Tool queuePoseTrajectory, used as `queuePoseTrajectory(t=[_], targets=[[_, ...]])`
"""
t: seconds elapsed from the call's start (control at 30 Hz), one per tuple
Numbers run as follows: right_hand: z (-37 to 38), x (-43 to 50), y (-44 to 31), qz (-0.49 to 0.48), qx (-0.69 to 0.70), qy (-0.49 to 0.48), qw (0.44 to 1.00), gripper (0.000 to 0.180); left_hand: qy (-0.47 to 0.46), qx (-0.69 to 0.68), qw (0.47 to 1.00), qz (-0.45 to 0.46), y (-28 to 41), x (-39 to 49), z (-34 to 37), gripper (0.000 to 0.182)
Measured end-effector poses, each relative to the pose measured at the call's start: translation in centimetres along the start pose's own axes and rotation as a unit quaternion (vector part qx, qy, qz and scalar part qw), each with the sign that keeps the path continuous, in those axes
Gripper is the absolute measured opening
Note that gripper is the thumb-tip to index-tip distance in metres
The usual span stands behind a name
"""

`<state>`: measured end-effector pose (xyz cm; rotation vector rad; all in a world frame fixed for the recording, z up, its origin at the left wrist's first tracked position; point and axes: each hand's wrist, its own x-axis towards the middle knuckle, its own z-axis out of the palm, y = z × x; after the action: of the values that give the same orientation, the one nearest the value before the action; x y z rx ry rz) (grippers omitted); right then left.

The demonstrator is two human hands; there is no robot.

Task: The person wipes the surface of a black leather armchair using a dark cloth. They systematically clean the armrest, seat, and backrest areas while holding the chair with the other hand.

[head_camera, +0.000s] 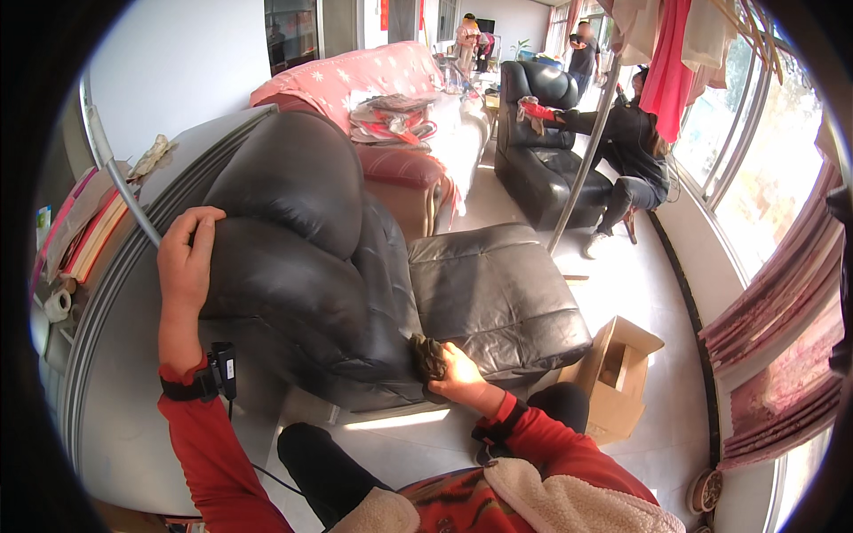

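A black leather armless sofa seat (496, 293) with a padded backrest (286, 280) stands before me. My left hand (190, 250) rests on the outer left edge of the backrest, fingers bent over it, holding nothing that shows. In my right hand (460, 376) is a crumpled dark cloth (428, 358), pressed near the lower side of the black sofa, where backrest and seat meet. Part of the cloth is hidden by my fingers.
An open cardboard box (616, 393) lies right of the seat. A metal pole (590, 156) rises behind it. A co-worker (630, 146) sits by another black sofa chair (546, 160). A grey panel (126, 373) stands at left, a red sofa (400, 166) beyond. Potted plants stand lower right.
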<state>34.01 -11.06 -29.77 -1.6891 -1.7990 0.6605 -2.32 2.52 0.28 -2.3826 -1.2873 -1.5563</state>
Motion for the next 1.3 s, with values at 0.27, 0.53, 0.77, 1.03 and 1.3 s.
queuePoseTrajectory(t=[0.27, 0.53, 0.77, 1.03, 1.3], targets=[[-0.3, 0.3, 0.1, 0.002, 0.025, -0.015, 1.0, 0.07, -0.011, -0.035, 0.999, -0.01, -0.2, 0.1, 0.0, 0.021], [-1.0, 0.0, -1.5, -0.031, 0.07, 0.017, 0.997, 0.063, -0.008, -0.009, 1.0, 0.009, -0.1, 0.1, -0.1, 0.021], [-0.6, 0.0, -1.3, -0.036, 0.065, 0.027, 0.997, 0.06, -0.009, -0.022, 1.0, 0.009, 0.0, 0.0, -0.1, 0.021], [-0.6, 0.1, -1.0, -0.032, 0.072, 0.019, 0.997, 0.062, -0.009, -0.013, 1.0, 0.015, 0.0, 0.0, -0.1, 0.02], [-1.8, -0.3, 1.4, -0.011, 0.139, 0.013, 0.99, 0.07, -0.01, -0.005, 1.0, 0.024, 0.1, 0.0, -0.2, 0.02]])
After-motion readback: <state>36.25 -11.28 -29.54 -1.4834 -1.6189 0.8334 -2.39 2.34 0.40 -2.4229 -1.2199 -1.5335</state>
